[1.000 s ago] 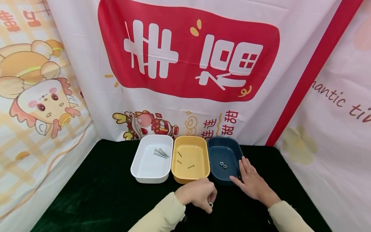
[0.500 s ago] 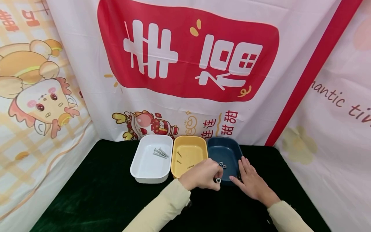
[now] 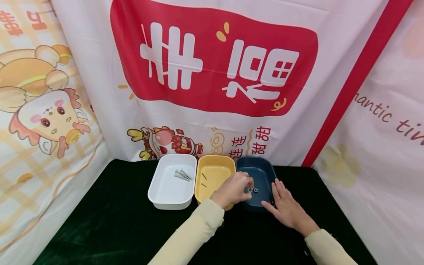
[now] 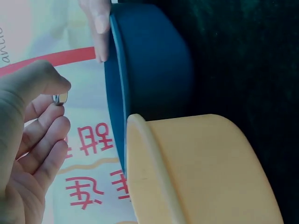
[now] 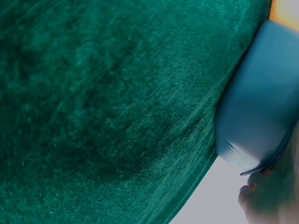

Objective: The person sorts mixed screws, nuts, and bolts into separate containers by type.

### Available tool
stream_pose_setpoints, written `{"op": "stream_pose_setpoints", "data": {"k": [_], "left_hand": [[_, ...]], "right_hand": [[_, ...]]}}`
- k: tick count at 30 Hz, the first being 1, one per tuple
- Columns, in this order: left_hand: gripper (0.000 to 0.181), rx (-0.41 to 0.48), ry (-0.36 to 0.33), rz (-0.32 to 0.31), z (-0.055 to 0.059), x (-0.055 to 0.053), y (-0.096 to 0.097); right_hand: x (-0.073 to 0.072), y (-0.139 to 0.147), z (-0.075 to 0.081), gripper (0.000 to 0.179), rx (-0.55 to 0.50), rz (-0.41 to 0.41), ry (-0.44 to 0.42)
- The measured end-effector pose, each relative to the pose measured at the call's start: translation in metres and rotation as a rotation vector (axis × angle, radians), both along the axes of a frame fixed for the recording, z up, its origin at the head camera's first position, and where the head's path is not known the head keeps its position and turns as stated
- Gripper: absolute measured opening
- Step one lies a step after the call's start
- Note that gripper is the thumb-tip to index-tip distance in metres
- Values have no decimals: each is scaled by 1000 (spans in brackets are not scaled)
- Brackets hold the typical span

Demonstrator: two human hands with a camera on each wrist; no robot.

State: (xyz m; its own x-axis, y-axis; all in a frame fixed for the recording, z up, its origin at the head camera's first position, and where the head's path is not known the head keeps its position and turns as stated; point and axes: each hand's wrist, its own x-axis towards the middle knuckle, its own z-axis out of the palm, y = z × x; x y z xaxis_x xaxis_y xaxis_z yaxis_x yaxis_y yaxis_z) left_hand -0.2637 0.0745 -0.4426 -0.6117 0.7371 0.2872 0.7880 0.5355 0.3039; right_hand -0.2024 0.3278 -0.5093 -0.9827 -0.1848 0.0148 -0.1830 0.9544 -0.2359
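My left hand [image 3: 233, 188] reaches over the near part of the blue tray [image 3: 265, 167]. Between its thumb and forefinger it pinches a small metal nut [image 4: 60, 99], seen in the left wrist view above the tray's opening. In the head view the fingertips overlap the spot where loose nuts [image 3: 255, 190] lie on the tray's floor. The right hand [image 3: 288, 208] rests with straight fingers along the right rim of the blue tray, thumb at its near corner. At the right wrist view's edge, only part of that hand [image 5: 268, 200] shows beside the tray wall.
Left of the blue tray stands a yellow tray [image 3: 216, 160] with small screws [image 3: 204, 176], partly covered by the left hand. Beside it a white tray [image 3: 162, 187] holds several longer screws [image 3: 183, 175]. All stand on a dark green cloth [image 3: 109, 213] before a printed curtain [image 3: 212, 121].
The left hand has moved forward and right with the pinched nut, from in front of the yellow tray to over the blue tray. The right hand has stayed on the rim.
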Motion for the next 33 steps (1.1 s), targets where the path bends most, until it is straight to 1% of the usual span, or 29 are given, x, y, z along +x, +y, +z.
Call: {"op": "stream_pose_setpoints", "data": {"k": [2, 3, 9, 10, 13, 17, 21, 27, 30, 33], "left_hand": [[16, -2, -5, 21, -3, -2, 1], [20, -6, -6, 33, -4, -2, 2], [61, -43, -6, 107, -6, 0, -1], [65, -45, 0, 116, -6, 1, -2], [71, -37, 7, 130, -6, 2, -9], [72, -30, 43, 142, -4, 6, -22], [73, -33, 98, 150, -1, 15, -41], [83, -32, 185, 156, 11, 32, -78], [86, -43, 189, 172, 17, 40, -103], [87, -54, 164, 203, 19, 47, -131]], "right_hand": [[0, 0, 0, 98, 3, 2, 2], [-1, -1, 1, 98, 3, 3, 2], [-2, -2, 2, 97, -3, 7, 10], [-3, -3, 2, 97, -4, 7, 10], [-4, -3, 2, 98, 3, 1, 1], [-7, -3, 0, 99, 6, -8, -6], [-9, -2, -1, 101, 13, -12, -19], [-9, 1, -1, 104, 16, -26, -29], [-9, 1, -1, 104, 11, -25, -31], [-9, 2, 0, 104, 17, -26, -33]]}}
